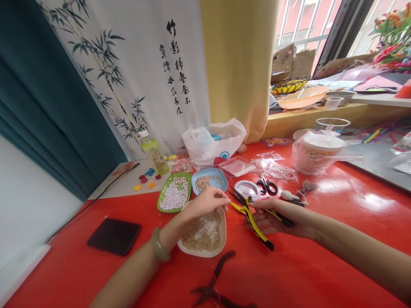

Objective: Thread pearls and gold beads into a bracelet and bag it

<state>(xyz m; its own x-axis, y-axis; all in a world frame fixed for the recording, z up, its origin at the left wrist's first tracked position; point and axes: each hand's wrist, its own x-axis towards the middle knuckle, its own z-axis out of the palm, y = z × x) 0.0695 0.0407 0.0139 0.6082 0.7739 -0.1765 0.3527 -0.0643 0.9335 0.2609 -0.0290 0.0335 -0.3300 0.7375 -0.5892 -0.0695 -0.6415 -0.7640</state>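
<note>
My right hand (279, 216) is closed around long-nose pliers (253, 220) with yellow and black handles. The dark jaws point up and to the left, toward my left hand. Over the cream tray of gold beads (186, 250), my left hand (212, 199) pinches its thumb and fingers together; whatever is between the fingertips is too small to make out. A short yellow piece (236, 208) shows between the fingertips and the pliers. Behind my left hand lie a blue tray (224, 182) with gold and clear beads and a green tray (162, 204) of pale pearl beads.
Dark-handled pliers (210, 291) lie at the near edge of the red table (289, 273). Black scissors (267, 186) and a round white dish (239, 186) are beyond my right hand. Phone (114, 236), bottle (154, 154), plastic bag (199, 147) and wrapped tub (317, 149) stand around.
</note>
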